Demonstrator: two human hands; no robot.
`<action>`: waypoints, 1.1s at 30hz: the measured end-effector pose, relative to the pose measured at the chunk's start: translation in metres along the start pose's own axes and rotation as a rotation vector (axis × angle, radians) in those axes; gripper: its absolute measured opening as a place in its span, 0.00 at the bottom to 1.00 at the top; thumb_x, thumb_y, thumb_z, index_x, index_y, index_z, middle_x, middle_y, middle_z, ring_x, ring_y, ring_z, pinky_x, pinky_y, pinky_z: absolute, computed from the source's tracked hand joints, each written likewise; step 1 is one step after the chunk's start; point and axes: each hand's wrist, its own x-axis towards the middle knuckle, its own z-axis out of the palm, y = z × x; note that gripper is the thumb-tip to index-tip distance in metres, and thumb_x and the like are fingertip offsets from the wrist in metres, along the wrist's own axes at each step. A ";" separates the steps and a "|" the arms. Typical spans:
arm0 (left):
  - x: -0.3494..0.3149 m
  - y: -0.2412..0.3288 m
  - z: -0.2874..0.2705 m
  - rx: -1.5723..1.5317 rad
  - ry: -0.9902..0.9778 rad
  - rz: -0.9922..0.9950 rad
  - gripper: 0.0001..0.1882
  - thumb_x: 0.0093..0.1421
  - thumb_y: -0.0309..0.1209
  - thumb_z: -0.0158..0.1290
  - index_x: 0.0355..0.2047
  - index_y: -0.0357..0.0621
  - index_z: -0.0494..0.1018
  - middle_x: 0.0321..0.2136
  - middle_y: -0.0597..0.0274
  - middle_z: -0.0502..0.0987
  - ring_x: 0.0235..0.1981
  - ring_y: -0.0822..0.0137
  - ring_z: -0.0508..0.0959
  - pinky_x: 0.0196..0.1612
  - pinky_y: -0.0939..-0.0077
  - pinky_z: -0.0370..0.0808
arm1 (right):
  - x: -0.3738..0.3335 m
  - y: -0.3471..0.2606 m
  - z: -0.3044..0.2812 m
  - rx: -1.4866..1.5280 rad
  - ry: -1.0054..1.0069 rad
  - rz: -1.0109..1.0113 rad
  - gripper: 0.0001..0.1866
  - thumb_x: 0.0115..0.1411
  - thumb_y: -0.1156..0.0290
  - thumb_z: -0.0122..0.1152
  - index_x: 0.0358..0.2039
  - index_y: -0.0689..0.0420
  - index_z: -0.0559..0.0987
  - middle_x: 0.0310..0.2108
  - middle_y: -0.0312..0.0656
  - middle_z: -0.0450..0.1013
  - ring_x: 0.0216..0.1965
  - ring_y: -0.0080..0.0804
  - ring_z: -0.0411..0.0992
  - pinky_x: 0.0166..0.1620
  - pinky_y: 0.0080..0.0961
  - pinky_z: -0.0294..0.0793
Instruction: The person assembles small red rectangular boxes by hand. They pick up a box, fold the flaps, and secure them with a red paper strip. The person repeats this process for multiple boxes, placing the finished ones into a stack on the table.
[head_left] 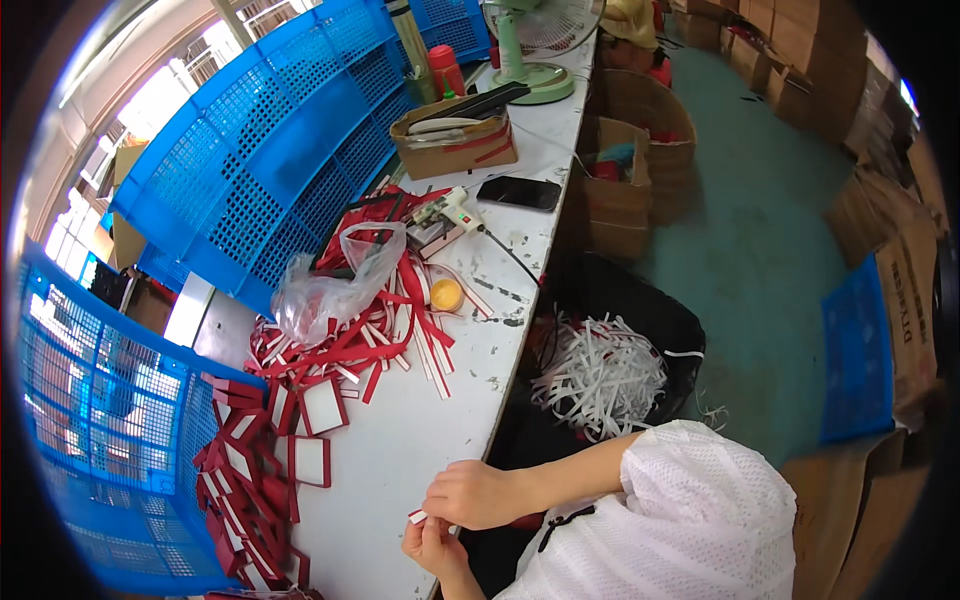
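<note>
My two hands meet over the front edge of the white table (385,500). Between their fingertips shows the end of a small white strip with a red edge (417,517); the rest of it is hidden. My right hand (472,493) is closed, its fingers curled over the strip from above. Just below, my left hand (434,548) pinches the same piece. To the left lies a heap of dark red, shallow box frames with white panels (310,462). Farther up the table, red and white strips (400,335) lie tangled beside a crumpled clear plastic bag (340,285).
Blue perforated crates (250,170) line the table's left side. A glue gun (455,212), a phone (519,193), a yellow round container (446,295), a cardboard box (455,150) and a green fan (535,82) stand farther back. White paper strips (605,375) fill a black bag at the right.
</note>
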 end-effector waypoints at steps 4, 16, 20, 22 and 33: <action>-0.005 0.001 0.000 0.258 -0.013 0.070 0.06 0.53 0.21 0.45 0.21 0.35 0.68 0.16 0.65 0.70 0.18 0.78 0.69 0.21 0.87 0.66 | 0.000 0.002 -0.008 -0.056 -0.164 -0.099 0.05 0.42 0.69 0.54 0.18 0.56 0.70 0.19 0.36 0.68 0.22 0.31 0.68 0.25 0.25 0.65; -0.006 -0.011 0.003 0.666 -0.005 0.316 0.05 0.52 0.22 0.46 0.20 0.38 0.68 0.16 0.64 0.70 0.17 0.77 0.67 0.22 0.84 0.64 | -0.032 0.019 -0.006 0.489 0.192 0.498 0.05 0.52 0.71 0.50 0.23 0.57 0.73 0.19 0.35 0.69 0.17 0.23 0.68 0.18 0.17 0.63; -0.016 -0.013 -0.009 -0.009 0.347 0.075 0.05 0.54 0.26 0.44 0.31 0.41 0.68 0.25 0.62 0.73 0.23 0.73 0.71 0.27 0.82 0.68 | -0.064 0.057 -0.026 1.572 0.756 1.205 0.05 0.52 0.71 0.50 0.27 0.58 0.74 0.26 0.39 0.73 0.17 0.19 0.66 0.18 0.11 0.60; -0.020 -0.003 -0.023 -0.259 0.473 -0.004 0.09 0.54 0.27 0.42 0.37 0.42 0.64 0.29 0.63 0.72 0.28 0.72 0.72 0.31 0.80 0.71 | -0.094 0.089 -0.039 1.666 0.939 1.163 0.08 0.54 0.71 0.46 0.28 0.60 0.73 0.27 0.45 0.73 0.24 0.27 0.72 0.22 0.18 0.71; -0.051 0.069 -0.132 -0.506 0.316 0.266 0.06 0.51 0.26 0.43 0.26 0.40 0.70 0.24 0.56 0.74 0.27 0.63 0.74 0.32 0.71 0.74 | -0.242 0.237 -0.038 -0.105 0.818 1.574 0.16 0.45 0.74 0.48 0.37 0.61 0.67 0.33 0.49 0.69 0.35 0.41 0.70 0.40 0.32 0.67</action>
